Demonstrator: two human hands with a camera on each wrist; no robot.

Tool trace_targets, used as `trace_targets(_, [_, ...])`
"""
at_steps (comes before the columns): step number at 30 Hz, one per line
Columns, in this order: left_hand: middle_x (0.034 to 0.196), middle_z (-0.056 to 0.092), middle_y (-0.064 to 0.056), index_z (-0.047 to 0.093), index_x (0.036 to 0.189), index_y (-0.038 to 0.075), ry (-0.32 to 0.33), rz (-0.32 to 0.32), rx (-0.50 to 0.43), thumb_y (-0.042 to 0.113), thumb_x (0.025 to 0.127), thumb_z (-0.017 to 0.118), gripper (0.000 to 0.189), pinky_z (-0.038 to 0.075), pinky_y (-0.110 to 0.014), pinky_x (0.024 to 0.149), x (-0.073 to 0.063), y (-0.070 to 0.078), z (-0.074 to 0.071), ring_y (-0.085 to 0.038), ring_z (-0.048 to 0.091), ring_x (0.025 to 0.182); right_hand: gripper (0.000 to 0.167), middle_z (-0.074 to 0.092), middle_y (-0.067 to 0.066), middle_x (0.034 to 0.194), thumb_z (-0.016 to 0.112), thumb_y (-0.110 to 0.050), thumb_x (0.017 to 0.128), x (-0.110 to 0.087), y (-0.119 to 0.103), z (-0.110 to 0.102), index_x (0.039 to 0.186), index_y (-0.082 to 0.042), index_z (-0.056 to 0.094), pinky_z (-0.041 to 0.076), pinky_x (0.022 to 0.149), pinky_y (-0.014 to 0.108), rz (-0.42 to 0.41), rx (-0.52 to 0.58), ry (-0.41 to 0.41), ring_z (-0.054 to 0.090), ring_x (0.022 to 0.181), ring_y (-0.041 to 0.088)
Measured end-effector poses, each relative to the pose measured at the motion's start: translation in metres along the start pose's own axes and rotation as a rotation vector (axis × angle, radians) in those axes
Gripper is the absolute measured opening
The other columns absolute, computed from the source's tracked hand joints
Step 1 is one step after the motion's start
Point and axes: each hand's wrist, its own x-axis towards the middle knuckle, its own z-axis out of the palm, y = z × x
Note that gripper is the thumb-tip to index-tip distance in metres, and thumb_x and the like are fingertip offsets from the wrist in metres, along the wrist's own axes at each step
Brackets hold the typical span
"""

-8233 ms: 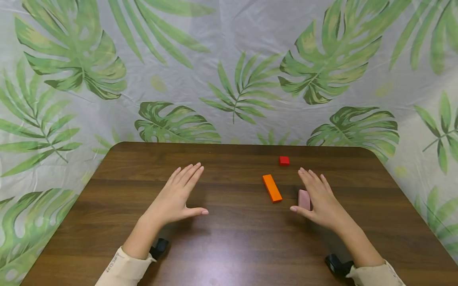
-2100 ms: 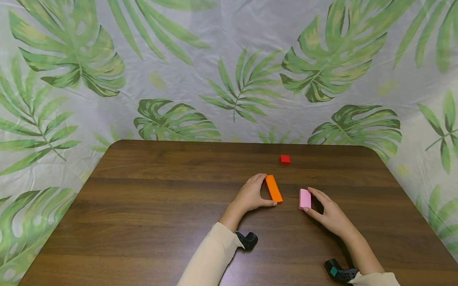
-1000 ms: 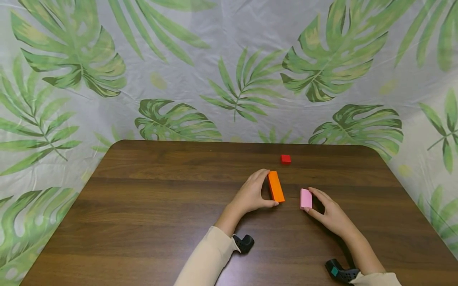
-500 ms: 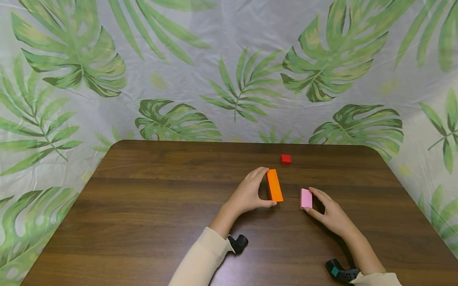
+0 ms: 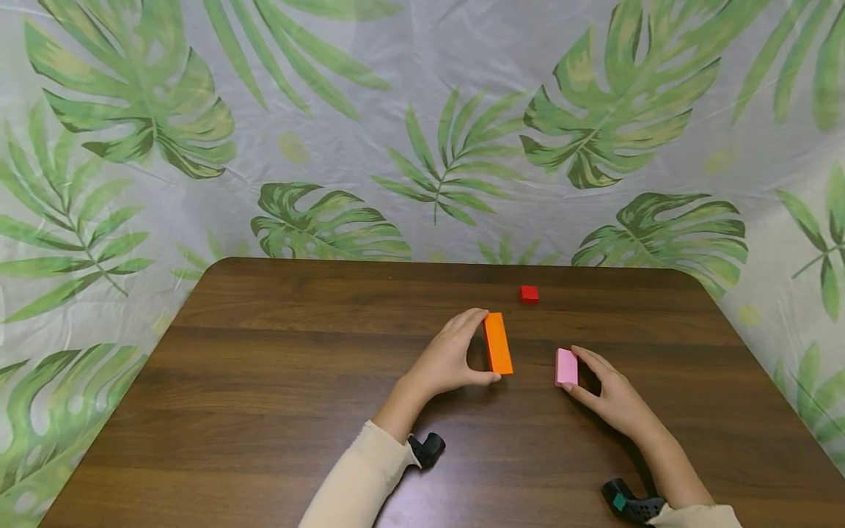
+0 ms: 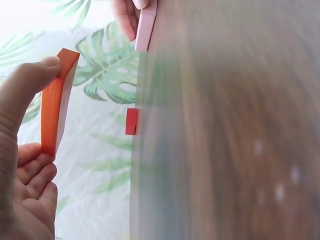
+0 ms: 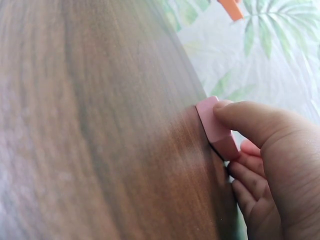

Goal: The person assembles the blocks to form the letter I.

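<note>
Right of frame centre, I observed the left hand (image 5: pixel 447 359) pinching the orange block (image 5: pixel 498 344) by its ends, long axis running up-frame, left of the pink block (image 5: pixel 566 367) the right hand (image 5: pixel 611 396) pinched.

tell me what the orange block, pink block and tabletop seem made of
Orange block: probably painted wood, smooth and satin, since one side catches pale light and the colour is even; plastic is possible.
Pink block: likely the same, with uniform opaque colour and a matte look.
Tabletop: wood or wood-look laminate, semi-gloss, judging by dark brown grain streaks and a blurred light reflection.
</note>
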Motion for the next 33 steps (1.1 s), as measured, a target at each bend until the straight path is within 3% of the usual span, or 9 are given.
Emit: trace_targets(33, [0.137, 0.036, -0.008, 0.033, 0.136, 0.002, -0.014, -0.027, -0.018, 0.035, 0.062, 0.079, 0.093, 0.025, -0.034, 0.102, -0.023, -0.024, -0.024, -0.022, 0.03, 0.126, 0.07, 0.034, 0.024, 0.134, 0.065, -0.033, 0.082, 0.0, 0.0, 0.0, 0.136, -0.001, 0.034, 0.028, 0.089, 0.061, 0.024, -0.003, -0.015, 0.032, 0.119, 0.046])
